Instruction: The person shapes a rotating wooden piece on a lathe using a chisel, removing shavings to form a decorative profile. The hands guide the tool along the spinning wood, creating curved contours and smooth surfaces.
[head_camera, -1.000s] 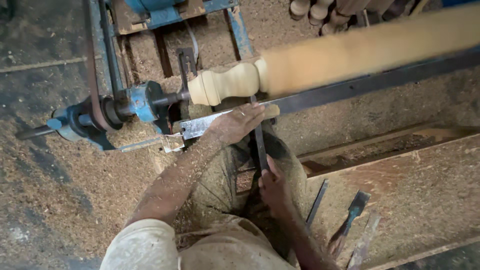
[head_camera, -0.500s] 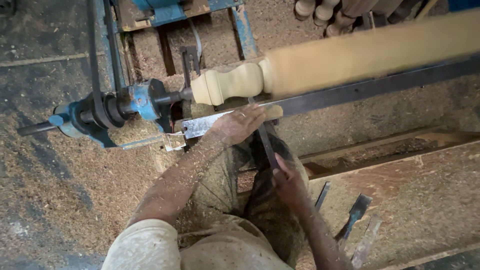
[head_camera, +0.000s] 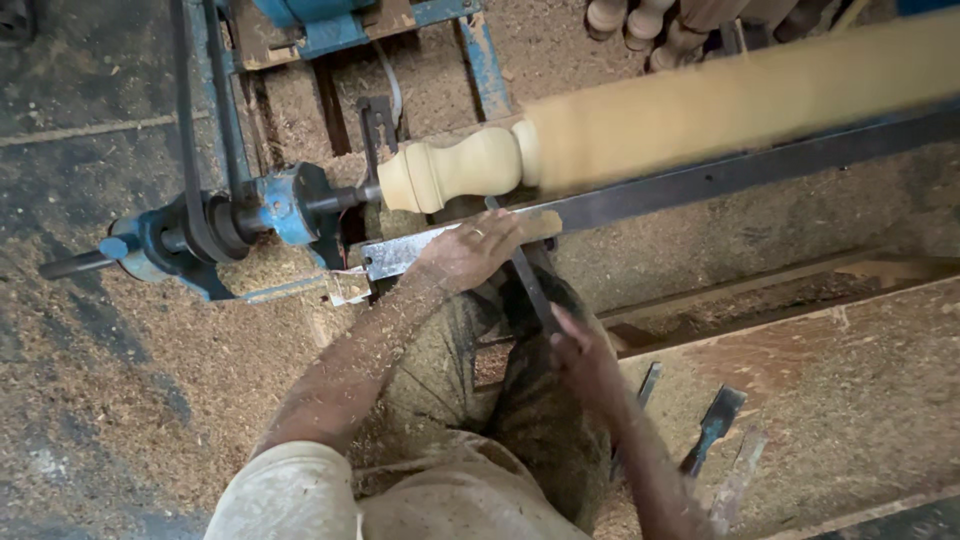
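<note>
soft even daylight, faint shadows, motion blur on the spinning workpiece (head_camera: 740, 110)

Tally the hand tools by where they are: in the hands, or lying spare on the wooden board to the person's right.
Chisel held by the left hand and right hand: 1
Spare chisels on the board, such as the dark one: 3
Total: 4

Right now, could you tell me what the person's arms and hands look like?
Both arms are bare below short, pale, dusty sleeves and are speckled with sawdust. The left hand wears a thin ring on one finger; the right hand shows no ring or glove.
</note>
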